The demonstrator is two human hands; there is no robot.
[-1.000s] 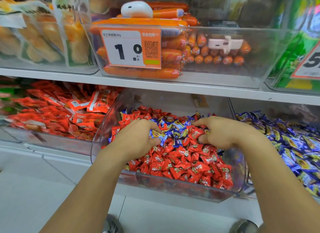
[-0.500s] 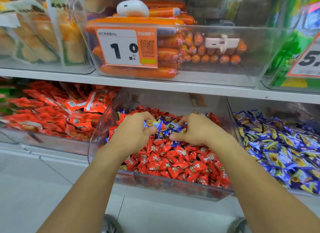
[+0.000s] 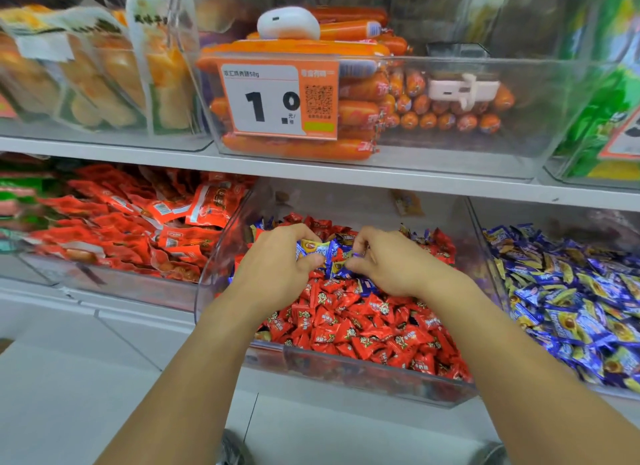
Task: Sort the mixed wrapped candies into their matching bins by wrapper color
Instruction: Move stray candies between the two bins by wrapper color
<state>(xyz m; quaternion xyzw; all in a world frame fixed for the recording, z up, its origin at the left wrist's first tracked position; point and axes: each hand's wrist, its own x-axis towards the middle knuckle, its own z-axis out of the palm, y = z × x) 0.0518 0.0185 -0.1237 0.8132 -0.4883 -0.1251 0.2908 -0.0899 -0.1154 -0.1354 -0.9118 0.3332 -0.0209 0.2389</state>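
Both hands are working inside the middle clear bin [image 3: 346,378] of red candies [image 3: 349,322]. Left hand [image 3: 277,267] is curling around a cluster of blue candies [image 3: 320,251]; right hand [image 3: 384,262] is pinching more blue wrappers against it. Blue-candy bin [image 3: 568,298] is sitting just beside, right.

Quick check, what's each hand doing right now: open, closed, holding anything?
Left hand: closed on blue-wrapped candies in the middle bin.
Right hand: fingers curled on blue candies there too.
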